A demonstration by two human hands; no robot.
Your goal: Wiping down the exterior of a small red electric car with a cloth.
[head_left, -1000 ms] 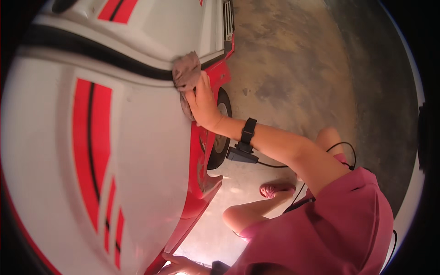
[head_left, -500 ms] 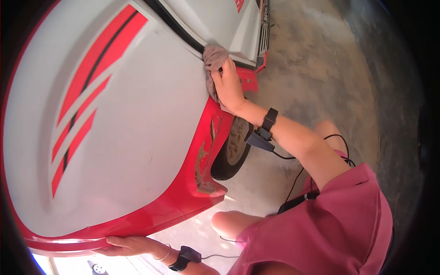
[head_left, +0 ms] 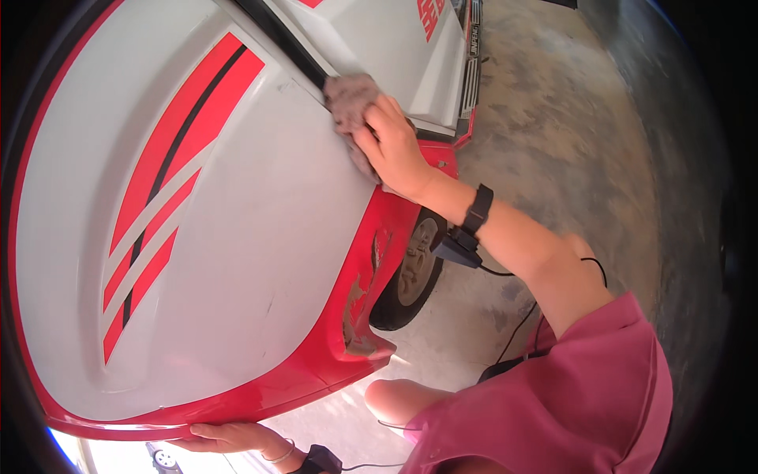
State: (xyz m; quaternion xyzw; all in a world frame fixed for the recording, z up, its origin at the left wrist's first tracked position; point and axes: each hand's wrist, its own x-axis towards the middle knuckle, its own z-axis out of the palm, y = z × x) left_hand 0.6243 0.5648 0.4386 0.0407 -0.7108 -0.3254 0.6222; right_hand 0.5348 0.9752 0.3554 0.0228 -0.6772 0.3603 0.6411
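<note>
My right hand (head_left: 397,154) is closed on a crumpled greyish-brown cloth (head_left: 351,101). It presses the cloth on the upper corner of a white panel (head_left: 260,213), beside a black strip (head_left: 286,39). The panel belongs to a small red and white vehicle and carries red stripes with a black line (head_left: 178,146). Along the panel runs red trim (head_left: 316,359), scuffed and peeling near the wheel. Lower left, my left hand (head_left: 223,437) lies with fingers stretched out against the red edge, holding nothing; its fingertips are partly hidden.
A wheel with a black tyre (head_left: 409,276) sits below my right forearm. My bent knee (head_left: 403,395) is close to the trim's corner. Black straps with cables (head_left: 478,209) circle both wrists. Stained concrete floor (head_left: 553,134) extends right of the vehicle.
My right hand has slid the cloth left and slightly up along the panel's edge by the black strip. The view has shifted a little; my left hand stays at the red edge.
</note>
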